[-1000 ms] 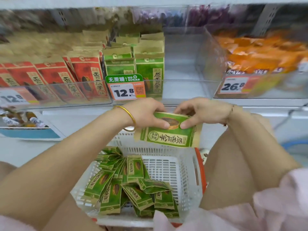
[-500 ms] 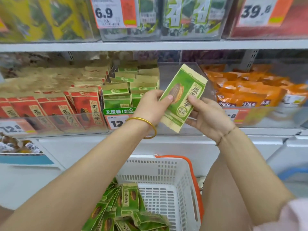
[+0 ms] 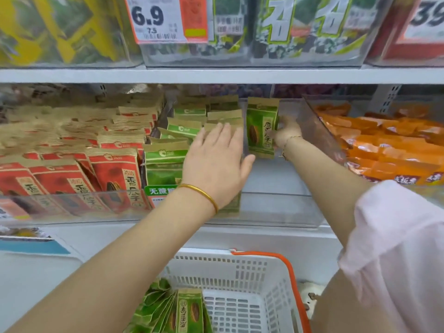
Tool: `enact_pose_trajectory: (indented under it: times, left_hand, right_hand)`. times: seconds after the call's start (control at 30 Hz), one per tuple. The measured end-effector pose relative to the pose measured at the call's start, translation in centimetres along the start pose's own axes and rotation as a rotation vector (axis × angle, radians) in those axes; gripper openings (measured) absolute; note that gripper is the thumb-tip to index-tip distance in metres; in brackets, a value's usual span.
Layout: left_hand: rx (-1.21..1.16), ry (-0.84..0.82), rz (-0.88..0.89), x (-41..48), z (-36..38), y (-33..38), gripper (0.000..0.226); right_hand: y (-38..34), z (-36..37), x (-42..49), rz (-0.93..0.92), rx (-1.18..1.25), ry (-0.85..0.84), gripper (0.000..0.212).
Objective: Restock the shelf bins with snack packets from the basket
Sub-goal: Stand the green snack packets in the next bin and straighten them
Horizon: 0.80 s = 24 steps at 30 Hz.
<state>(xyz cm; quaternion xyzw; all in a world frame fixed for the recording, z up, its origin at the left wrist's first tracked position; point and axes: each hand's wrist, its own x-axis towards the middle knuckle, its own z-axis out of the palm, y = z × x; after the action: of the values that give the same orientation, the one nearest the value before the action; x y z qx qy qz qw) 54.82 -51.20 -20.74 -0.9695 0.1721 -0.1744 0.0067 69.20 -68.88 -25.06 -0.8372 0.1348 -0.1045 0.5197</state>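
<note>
My left hand [image 3: 216,164] presses flat on stacked packets [image 3: 167,162]; my right hand [image 3: 287,132] seemingly pinches an upright green packet [image 3: 260,127], fingertips hidden.

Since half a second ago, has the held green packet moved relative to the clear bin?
Yes. The green packet has gone deeper into the clear bin, past its front wall, now upright, held by the right hand.

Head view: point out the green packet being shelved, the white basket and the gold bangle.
green packet [image 3: 260,131]: head view, middle of its front.
white basket [image 3: 211,265]: head view, far slotted wall.
gold bangle [image 3: 201,192]: head view, band over the wrist.
</note>
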Motion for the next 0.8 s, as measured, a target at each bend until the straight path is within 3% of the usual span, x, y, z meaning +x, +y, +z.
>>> enact_pose_trajectory:
  times: [0.1, 0.2, 0.37, 0.57, 0.67, 0.8]
  left_hand:
    - [0.024, 0.023, 0.013, -0.1, 0.2, 0.0, 0.083]
    - [0.013, 0.038, 0.007, 0.0, 0.3, 0.0, 0.079]
    - [0.006, 0.036, 0.007, 0.0, 0.3, -0.1, 0.076]
    - [0.010, 0.064, 0.004, -0.1, 0.3, -0.2, 0.073]
    - [-0.004, 0.182, 0.042, -0.4, 0.0, 0.1, 0.059]
    - [-0.121, 0.514, 0.229, -4.3, -0.4, 0.8, 0.036]
  right_hand:
    - [-0.1, 1.8, 2.0, 0.007, -0.072, 0.098, 0.033]
    - [0.0, 3.4, 3.0, 0.061, -0.052, 0.234, 0.030]
    - [-0.2, 4.7, 3.4, 0.008, -0.163, 0.127, 0.028]
    - [-1.2, 2.7, 2.2, 0.105, -0.158, 0.037, 0.033]
    - [-2.7, 0.5, -0.8, 0.074, -0.149, 0.031, 0.016]
    - [-3.2, -2.6, -9.6, -0.134, 0.171, -0.011, 0.027]
